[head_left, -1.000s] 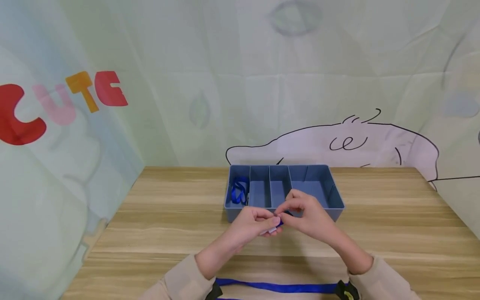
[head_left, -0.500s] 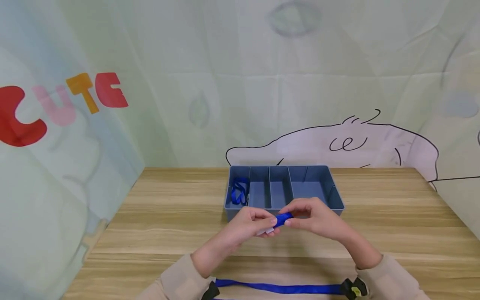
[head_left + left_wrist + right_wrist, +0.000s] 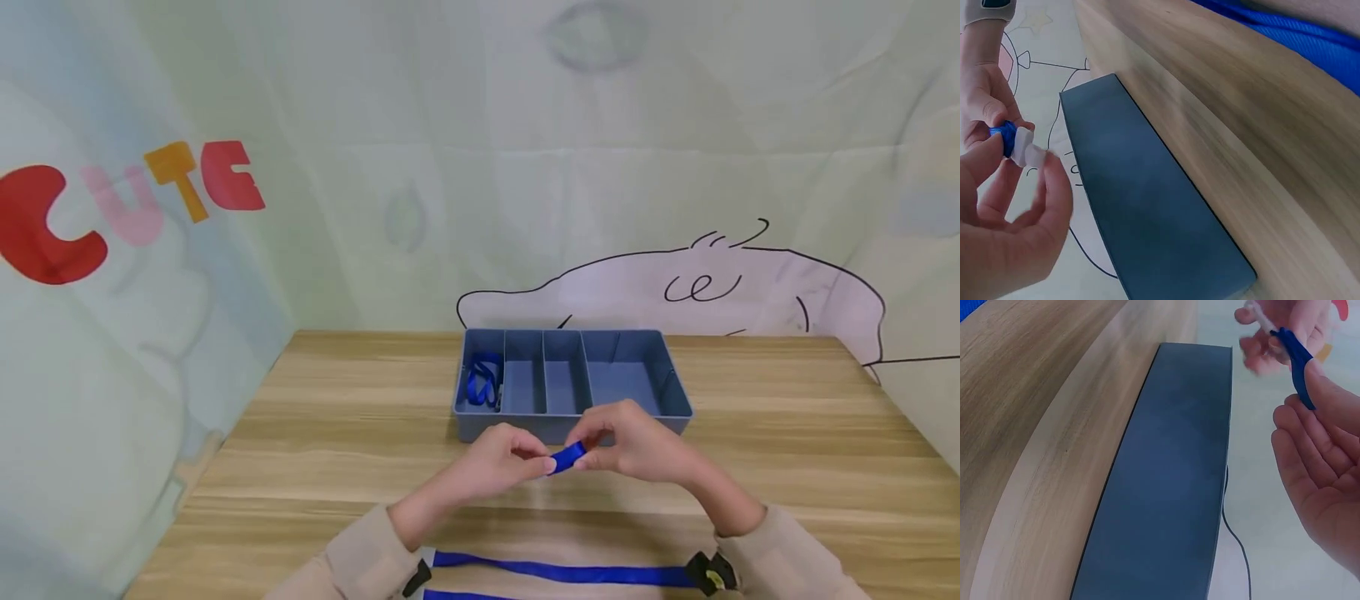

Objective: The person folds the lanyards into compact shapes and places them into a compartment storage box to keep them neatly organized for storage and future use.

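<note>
Between the two hands, in front of the box, is a short folded blue strap with a white end piece. My left hand pinches it near the white piece with thumb and fingers. From the other side, my right hand pinches the blue end between thumb and fingertips. The right wrist view shows the blue strap slanting from one hand to the other. Behind the hands stands a blue-grey divided box. Its leftmost compartment holds a coiled blue lanyard.
Long blue straps lie across the wooden table near its front edge, partly behind the sleeves. Black wrist mounts sit by both cuffs. A printed cloth backdrop rises at the table's back and left side.
The right hand first worked close against the left, then drew a little to the right and took hold of the blue end. More of the strap now shows between the hands, slightly lower.
</note>
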A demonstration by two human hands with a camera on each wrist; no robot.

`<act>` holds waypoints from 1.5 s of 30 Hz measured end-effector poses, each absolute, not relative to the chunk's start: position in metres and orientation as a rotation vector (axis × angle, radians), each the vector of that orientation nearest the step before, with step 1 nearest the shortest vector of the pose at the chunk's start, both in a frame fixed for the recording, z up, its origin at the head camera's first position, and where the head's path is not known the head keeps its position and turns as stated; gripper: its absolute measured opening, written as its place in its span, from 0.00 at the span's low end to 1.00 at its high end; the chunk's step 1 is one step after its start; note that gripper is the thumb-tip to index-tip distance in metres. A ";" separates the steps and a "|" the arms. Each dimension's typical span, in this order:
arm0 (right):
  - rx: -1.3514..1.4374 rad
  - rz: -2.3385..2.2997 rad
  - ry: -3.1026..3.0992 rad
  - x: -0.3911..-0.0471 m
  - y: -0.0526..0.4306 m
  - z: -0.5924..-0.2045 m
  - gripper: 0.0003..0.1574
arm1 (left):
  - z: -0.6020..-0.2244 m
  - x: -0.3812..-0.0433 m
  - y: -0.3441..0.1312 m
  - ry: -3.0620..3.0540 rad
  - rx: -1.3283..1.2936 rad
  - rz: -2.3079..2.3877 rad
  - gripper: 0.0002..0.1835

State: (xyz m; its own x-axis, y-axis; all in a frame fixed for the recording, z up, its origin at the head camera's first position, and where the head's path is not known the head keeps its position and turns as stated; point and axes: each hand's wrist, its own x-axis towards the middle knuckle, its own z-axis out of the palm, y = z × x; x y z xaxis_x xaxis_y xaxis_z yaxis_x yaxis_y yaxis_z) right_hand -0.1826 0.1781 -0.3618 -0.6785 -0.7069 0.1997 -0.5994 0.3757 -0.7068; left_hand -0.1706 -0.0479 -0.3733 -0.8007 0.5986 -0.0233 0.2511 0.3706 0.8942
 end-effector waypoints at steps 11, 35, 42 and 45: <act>-1.149 -1.240 2.439 -0.186 0.176 -0.363 0.11 | -0.372 -0.171 -0.050 2.372 0.813 1.308 0.08; -0.638 -1.179 2.952 -0.223 0.247 -0.360 0.13 | -0.374 -0.180 -0.063 2.678 0.893 1.200 0.06; -0.349 -1.215 2.994 -0.239 0.269 -0.364 0.22 | -0.371 -0.187 -0.064 2.706 0.881 1.203 0.05; -0.260 -1.268 2.913 -0.245 0.274 -0.369 0.25 | -0.369 -0.190 -0.064 2.728 0.865 1.193 0.05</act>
State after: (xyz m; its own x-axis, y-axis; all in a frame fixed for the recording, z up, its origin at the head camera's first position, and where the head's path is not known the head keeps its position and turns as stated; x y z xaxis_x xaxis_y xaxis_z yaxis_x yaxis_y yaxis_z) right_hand -0.2446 0.2741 -0.3691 -0.9856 -0.1306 0.1071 -0.1674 0.6706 -0.7227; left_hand -0.1898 -0.0644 -0.3690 -0.8435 0.5065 0.1789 0.4751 0.5482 0.6883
